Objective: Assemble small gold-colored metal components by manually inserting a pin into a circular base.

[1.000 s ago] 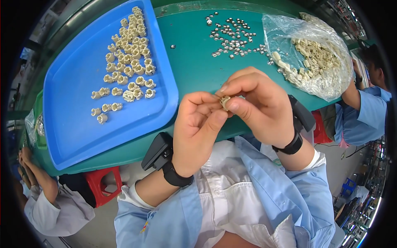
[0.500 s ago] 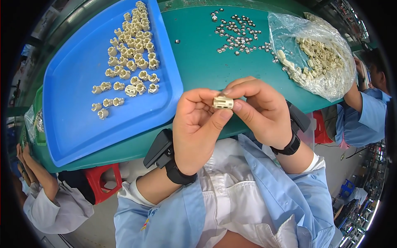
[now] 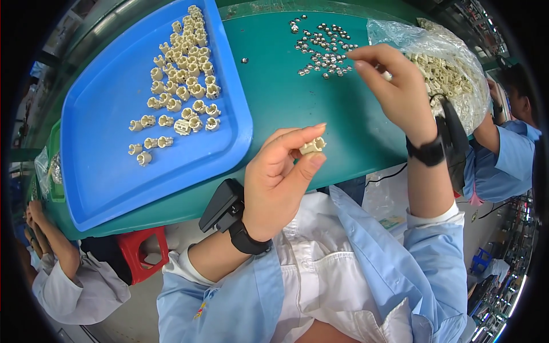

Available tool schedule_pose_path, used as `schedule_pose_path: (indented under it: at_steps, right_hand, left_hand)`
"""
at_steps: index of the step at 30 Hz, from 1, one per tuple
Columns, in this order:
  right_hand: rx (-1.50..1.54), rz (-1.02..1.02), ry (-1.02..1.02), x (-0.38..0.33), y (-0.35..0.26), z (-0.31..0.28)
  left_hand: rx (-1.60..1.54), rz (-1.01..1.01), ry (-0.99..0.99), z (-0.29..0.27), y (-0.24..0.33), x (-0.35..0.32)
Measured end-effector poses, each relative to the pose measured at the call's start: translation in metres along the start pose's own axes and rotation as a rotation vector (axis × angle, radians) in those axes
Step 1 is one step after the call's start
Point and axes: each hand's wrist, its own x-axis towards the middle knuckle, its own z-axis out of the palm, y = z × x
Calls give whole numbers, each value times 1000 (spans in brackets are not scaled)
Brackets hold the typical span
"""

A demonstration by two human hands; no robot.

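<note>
Green worktable (image 3: 286, 108) is carrying small parts in the middle of the frame.
Left hand (image 3: 280, 183) is pinching a cream plastic piece (image 3: 313, 146) between thumb and fingertips; it looks light, stiff, easy to drop; right hand (image 3: 394, 86), fingers nearly closed, is reaching over metal nuts (image 3: 323, 51).

Your left hand (image 3: 283, 174) pinches a matt cream plastic fitting (image 3: 313, 146). The tray (image 3: 103, 177) is smooth blue plastic, the table (image 3: 297, 108) a matt green mat. The small nuts (image 3: 323, 48) are shiny metal; the bag (image 3: 457, 74) is crinkled clear film.

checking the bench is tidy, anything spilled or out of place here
One small metal piece lies alone on the green table, apart from the metal pile, beside the blue tray. Nothing else stands out.
</note>
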Motion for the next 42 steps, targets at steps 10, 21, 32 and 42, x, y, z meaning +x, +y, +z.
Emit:
schedule_pose_path:
  at_steps: [10, 21, 32, 42]
  right_hand:
    - [-308, -130, -288, 10, 21, 26]
    - [-74, -48, -100, 9, 33, 26]
    - [304, 157, -13, 14, 41, 17]
    - [8, 73, -63, 16, 40, 13]
  left_hand:
    - [54, -25, -7, 3, 4, 1]
    - [-12, -12, -7, 3, 5, -1]
    - [53, 0, -3, 4, 7, -2]
    - [74, -17, -21, -2, 5, -3]
